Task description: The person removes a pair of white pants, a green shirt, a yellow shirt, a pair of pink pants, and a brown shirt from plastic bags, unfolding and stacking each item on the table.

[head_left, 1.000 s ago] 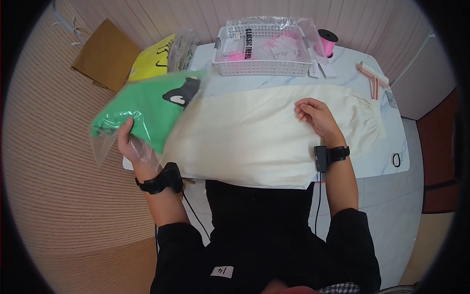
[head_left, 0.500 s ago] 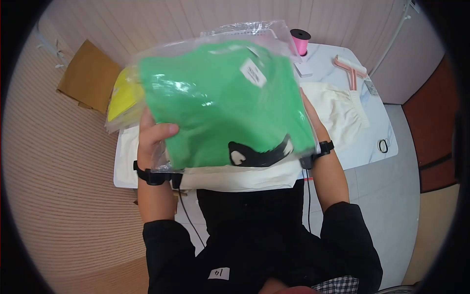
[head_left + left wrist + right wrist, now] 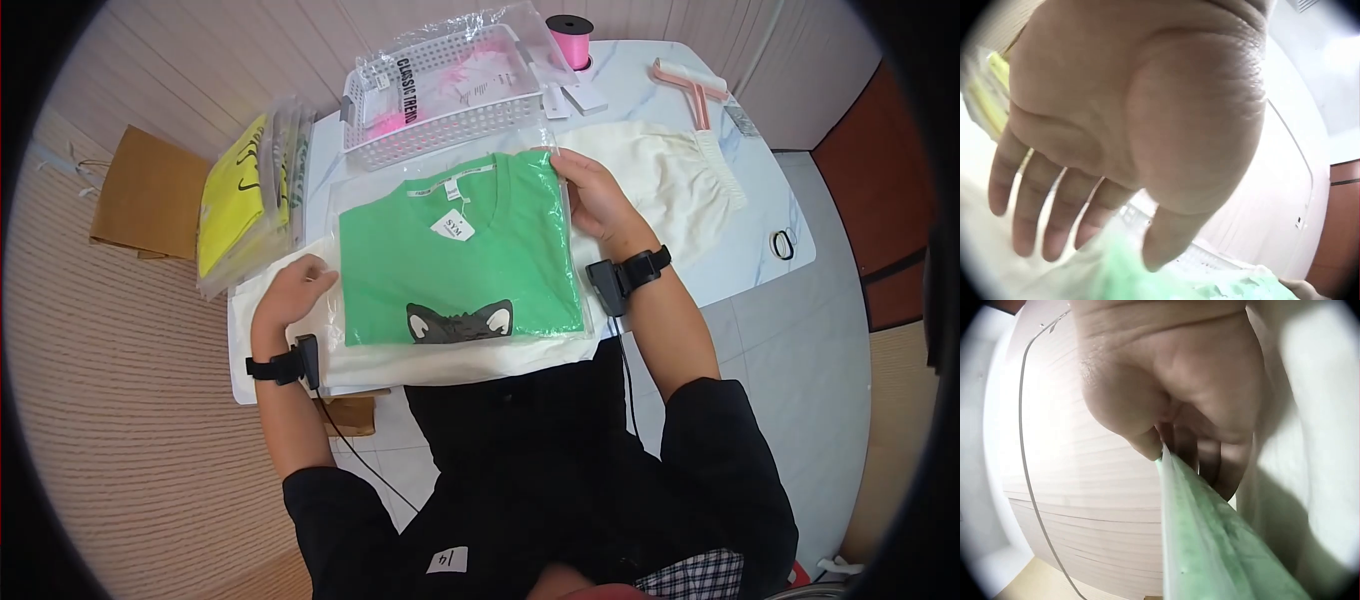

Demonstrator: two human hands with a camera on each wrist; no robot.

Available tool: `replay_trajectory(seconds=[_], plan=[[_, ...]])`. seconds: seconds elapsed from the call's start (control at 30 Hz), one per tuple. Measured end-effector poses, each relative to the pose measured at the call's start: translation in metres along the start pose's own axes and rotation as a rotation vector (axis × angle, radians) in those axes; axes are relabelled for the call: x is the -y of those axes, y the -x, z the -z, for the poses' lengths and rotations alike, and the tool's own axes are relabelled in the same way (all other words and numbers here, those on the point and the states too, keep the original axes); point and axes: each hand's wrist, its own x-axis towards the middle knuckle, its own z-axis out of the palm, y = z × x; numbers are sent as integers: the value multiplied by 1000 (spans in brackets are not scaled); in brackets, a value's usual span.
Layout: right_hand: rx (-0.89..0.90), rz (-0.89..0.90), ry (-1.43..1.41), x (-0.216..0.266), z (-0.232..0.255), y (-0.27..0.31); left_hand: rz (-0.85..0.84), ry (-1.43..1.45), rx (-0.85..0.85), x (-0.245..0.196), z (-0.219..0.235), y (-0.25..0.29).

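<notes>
Green cloth, folded flat inside a clear bag, makes up the bagged shirt (image 3: 455, 265), which lies between the two hands, over the middle of a cream garment (image 3: 665, 185); whether its near edge rests on that garment cannot be told. Its longer side runs left to right across the person's front, with the neckline and white tag (image 3: 453, 225) facing away and the black cat-ear print (image 3: 460, 322) toward the body. Nearer by touch is the right hand (image 3: 592, 195), its thumb and fingers pinching the far right corner of the bag; the left hand (image 3: 293, 290) sits just beside the left edge, fingers loosely bent and gripping nothing, though contact with the plastic is unclear. From the left wrist, the palm shows with its fingers parted, a detail the head view hides; from the right wrist, the package appears edge-on, thin and slanting away from the pinch, while the head view gives its face. Beyond the bag stands a white basket (image 3: 450, 128) with packets in it, and behind to the left, yellow clothing (image 3: 232, 205) in plastic beside a brown paper bag (image 3: 150, 190). Farther right on the marbled table (image 3: 745, 270) lies a pink-handled roller (image 3: 690, 78).
</notes>
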Motion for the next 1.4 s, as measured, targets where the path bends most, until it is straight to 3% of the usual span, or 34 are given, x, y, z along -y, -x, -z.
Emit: replay_trajectory(seconds=[0.1, 0.13, 0.2, 0.33, 0.4, 0.47, 0.57, 0.8, 1.03, 1.4], plan=[[-15, 27, 11, 0, 3, -2, -46, -90, -123, -50, 20, 9], [-17, 20, 15, 0, 5, -3, -172, -61, -144, -60, 23, 6], [3, 141, 32, -2, 6, -4, -265, 200, -50, -102, 27, 1], [-22, 210, 40, -1, 0, -3, -427, 763, 147, -168, -3, -30], [-6, 223, 63, -1, 1, -3, -441, 869, 139, -188, -32, -59], [7, 223, 105, -2, 2, -3, -323, 1050, 151, -211, -59, -79], [7, 225, 155, -6, 6, -4, -225, 1212, 175, -220, -95, -104], [-24, 240, 332, -12, 13, -2, -264, 1345, 129, -199, -165, -116], [-107, 274, 408, -8, -2, -3, -327, 1335, 121, -209, -152, -109], [-48, 332, 481, -9, -4, -2, -403, 1408, -33, -206, -143, -106]])
